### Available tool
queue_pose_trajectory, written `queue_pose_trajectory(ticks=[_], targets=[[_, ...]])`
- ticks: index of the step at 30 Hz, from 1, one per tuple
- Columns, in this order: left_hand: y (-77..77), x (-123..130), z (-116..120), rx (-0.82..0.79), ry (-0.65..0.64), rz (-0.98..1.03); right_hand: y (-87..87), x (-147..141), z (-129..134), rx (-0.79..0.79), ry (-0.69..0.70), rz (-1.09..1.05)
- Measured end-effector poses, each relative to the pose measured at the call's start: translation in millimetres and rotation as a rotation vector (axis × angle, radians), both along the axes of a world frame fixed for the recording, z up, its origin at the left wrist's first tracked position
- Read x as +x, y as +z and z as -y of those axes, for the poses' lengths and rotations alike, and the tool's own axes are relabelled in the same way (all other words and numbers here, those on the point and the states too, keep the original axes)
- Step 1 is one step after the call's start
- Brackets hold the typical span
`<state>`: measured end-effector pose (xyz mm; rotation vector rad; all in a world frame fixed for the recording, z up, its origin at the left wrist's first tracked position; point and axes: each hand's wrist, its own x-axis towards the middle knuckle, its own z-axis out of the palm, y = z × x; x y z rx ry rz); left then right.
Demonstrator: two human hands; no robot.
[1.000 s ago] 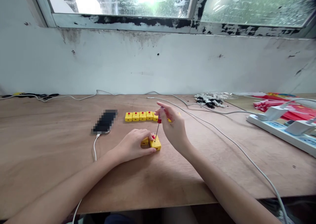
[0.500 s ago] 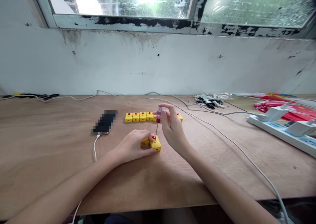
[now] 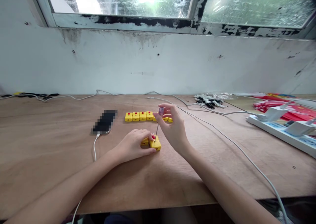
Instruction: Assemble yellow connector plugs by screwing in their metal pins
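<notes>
My left hand point(image 3: 135, 145) grips a yellow block point(image 3: 155, 145) with a red button, its thumb along the near side and its fingers at the top left. Another yellow block point(image 3: 144, 142) lies beside it, partly under my fingers. In my right hand point(image 3: 174, 126) is a screwdriver point(image 3: 161, 111) with a clear purplish handle, held nearly upright between thumb and fingers. Its tip touches the top of the gripped block. Behind my hands, a row of yellow blocks point(image 3: 135, 116) with red buttons stands on the table, its right part hidden by my right hand.
A pixelated dark phone-like object point(image 3: 105, 122) with a white cable lies at left. A white power strip point(image 3: 283, 131) with plugs sits at right. Black and white small parts point(image 3: 211, 100) and red items point(image 3: 298, 112) lie at the back right. Cables cross the table.
My right hand's fingers have shifted around the screwdriver handle, with the thumb further left, and cover more of the row's right end. My left hand looks unmoved.
</notes>
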<state>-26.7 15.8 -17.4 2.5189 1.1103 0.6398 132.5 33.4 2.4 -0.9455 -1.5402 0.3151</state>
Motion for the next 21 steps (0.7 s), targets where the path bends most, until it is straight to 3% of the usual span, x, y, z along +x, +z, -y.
queue_pose_trajectory(ticks=[6, 10, 16, 21], targets=[[-0.1, -0.3, 0.5, -0.002, 0.007, -0.013, -2.9, 0.4, -0.4, -0.045, 0.105, -0.017], [-1.5, -1.1, 0.0, -0.001, 0.007, 0.008, -2.5, 0.1, 0.2, 0.016, 0.007, 0.036], [-0.8, -1.0, 0.1, -0.002, -0.006, 0.003, -4.5, -0.7, -0.6, -0.04, 0.092, -0.001], [-0.8, -1.1, 0.3, -0.004, -0.006, 0.015, -2.7, -1.1, -1.0, 0.005, 0.001, 0.037]])
